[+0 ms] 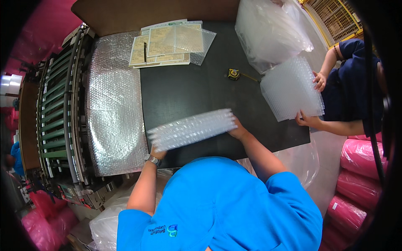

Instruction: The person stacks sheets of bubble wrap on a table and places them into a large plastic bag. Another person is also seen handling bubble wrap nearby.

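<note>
A thick stack of clear bubble wrap sheets [191,130] is held above the near part of the dark table [180,92], its layered edge facing me. My left hand [158,153] grips its left end, the fingers mostly hidden behind the sheets. At the other end, my right hand [238,129] is closed round the stack's edge. Across the table's right side, a co-worker's hands [320,80] rest on another pile of bubble wrap sheets [289,90].
Bubble wrap [113,104] spreads along the table's left, beside a roller machine [56,113]. Papers [169,42] with a pen lie at the back. A tape measure [233,74] sits near a large clear plastic bag [268,33]. Pink wrapped rolls [358,188] are stacked at right.
</note>
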A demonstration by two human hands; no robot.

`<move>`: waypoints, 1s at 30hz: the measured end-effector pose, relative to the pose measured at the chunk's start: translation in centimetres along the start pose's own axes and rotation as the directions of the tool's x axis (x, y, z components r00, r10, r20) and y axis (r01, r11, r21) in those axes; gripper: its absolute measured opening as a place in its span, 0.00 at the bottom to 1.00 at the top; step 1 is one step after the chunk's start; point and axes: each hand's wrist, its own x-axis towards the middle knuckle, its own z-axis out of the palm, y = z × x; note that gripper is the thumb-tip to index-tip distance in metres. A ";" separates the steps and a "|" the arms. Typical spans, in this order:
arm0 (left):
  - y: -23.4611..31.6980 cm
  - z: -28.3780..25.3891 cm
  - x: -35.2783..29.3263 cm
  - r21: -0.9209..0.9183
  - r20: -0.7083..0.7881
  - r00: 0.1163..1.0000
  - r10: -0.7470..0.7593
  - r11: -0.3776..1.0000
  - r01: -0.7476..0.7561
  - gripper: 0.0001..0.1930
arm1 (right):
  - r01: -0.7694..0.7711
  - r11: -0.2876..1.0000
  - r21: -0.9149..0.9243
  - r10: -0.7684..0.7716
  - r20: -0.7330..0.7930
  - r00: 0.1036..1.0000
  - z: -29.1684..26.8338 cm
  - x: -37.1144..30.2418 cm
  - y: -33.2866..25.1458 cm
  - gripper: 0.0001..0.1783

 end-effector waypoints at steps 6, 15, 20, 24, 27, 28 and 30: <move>12.5 -9.4 0.4 0.037 -0.526 0.824 0.211 0.973 -0.226 0.62 | 0.020 0.837 -0.547 0.023 0.071 0.997 -1.0 1.3 -13.7 0.20; 11.3 -5.0 0.6 -0.467 -0.180 0.984 0.016 0.879 -0.100 0.36 | 0.278 0.492 -0.825 -0.262 0.164 0.951 2.0 0.7 -20.5 0.32; 10.6 -4.0 -1.6 -0.746 -0.124 0.964 -0.234 0.663 0.065 0.31 | 0.179 0.954 -0.241 -0.213 -0.123 0.969 -4.9 -0.6 -11.7 0.51; 11.3 -3.6 -1.3 -0.757 -0.018 0.984 -0.178 0.645 0.103 0.32 | -0.100 0.987 0.122 0.076 0.184 0.980 -2.9 -1.0 -5.5 0.42; 11.5 -3.5 -1.0 -0.606 -0.168 0.983 -0.077 0.794 -0.041 0.31 | -0.182 0.925 0.335 0.207 -0.041 0.977 0.8 -0.1 -5.1 0.36; 10.4 -3.2 -0.9 -0.486 -0.273 0.962 0.008 0.862 -0.145 0.31 | -0.164 0.892 0.422 0.212 -0.070 0.975 0.8 -0.1 -5.4 0.30; 10.3 -3.5 -0.8 -0.509 -0.306 0.952 0.010 0.843 -0.173 0.31 | 0.023 0.933 0.358 -0.022 -0.008 1.000 -0.6 0.2 -6.0 0.28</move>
